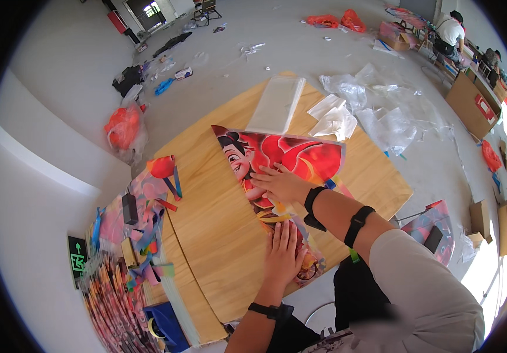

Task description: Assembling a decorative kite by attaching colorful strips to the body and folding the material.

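Observation:
A glossy printed sheet (318, 156) with a red cartoon figure lies across the wooden table (206, 253). It is wide at its far end and narrows toward me. My left hand (283, 253) rests flat on the near part, fingers stretched forward. Farther up the sheet, my right hand (283, 185) lies with its fingers spread over the figure. Neither hand grips anything. My palms and right forearm cover parts of the print. Just beyond its far edge is a stack of clear plastic sleeves (277, 106), with crumpled white wrapping (335, 120) to the right.
On the left are a pile of colourful strips (147, 226), a dark block (130, 209), a stack of printed sheets (109, 294) and a blue tape dispenser (168, 326). Clear plastic film (383, 106) covers floor beyond the table. People work near cardboard boxes (471, 103) at right.

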A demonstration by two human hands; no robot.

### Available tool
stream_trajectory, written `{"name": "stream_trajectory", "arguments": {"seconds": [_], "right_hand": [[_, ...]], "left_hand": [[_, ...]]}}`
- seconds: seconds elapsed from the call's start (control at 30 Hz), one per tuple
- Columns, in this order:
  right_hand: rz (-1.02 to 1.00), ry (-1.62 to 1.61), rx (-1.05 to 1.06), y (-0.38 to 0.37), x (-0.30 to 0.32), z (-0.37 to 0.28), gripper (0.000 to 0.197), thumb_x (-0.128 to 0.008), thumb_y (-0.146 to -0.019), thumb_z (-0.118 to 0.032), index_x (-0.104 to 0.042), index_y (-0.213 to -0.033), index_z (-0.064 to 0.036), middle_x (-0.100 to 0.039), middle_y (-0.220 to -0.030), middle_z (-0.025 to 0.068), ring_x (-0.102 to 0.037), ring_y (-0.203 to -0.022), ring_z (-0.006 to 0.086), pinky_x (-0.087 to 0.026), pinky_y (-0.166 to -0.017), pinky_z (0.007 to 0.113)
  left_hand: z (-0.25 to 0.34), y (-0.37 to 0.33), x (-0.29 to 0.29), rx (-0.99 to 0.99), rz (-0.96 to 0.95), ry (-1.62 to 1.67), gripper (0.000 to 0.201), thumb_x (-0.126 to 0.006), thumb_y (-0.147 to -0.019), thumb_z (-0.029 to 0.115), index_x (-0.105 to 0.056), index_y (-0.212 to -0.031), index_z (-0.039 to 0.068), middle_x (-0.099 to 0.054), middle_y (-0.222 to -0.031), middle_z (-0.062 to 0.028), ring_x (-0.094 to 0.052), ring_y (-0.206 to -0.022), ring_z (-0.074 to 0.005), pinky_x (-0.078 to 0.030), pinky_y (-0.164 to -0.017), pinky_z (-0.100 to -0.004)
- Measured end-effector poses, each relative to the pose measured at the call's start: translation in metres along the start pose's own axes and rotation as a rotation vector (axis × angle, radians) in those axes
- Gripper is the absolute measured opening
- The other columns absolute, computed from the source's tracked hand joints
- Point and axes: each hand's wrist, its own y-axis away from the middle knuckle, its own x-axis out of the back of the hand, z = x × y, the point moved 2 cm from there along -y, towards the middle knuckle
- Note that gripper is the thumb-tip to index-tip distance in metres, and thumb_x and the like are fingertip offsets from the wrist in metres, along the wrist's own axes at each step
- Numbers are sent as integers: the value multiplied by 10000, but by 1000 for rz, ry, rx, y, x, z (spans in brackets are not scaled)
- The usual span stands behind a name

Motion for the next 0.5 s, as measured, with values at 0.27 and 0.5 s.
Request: {"name": "stream_trajectory", "arguments": {"seconds": [0.27, 0.5], "right_hand": [[96, 74, 25, 4, -8, 2, 582, -522, -1008, -408, -419, -1548, -214, -343, -1647, -25, -254, -1540, 225, -212, -1213, 592], [109, 116, 14, 6, -5, -2, 632, -538, -987, -489, -426, -1545, -214, -361, -1640, -10, -277, -1531, 231, -186, -1222, 586]], "left_hand": [[2, 1, -3, 6, 28, 37, 737, -555, -979, 420, -348, -1558, 15, -295, -1648, -190, -283, -1521, -375, -215, -1226, -539], [21, 19, -3, -60, -55, 51, 743, -560, -973, 401, -347, -1554, -10, -293, -1651, -187, -257, -1536, -360, -193, -1234, -534]]}}
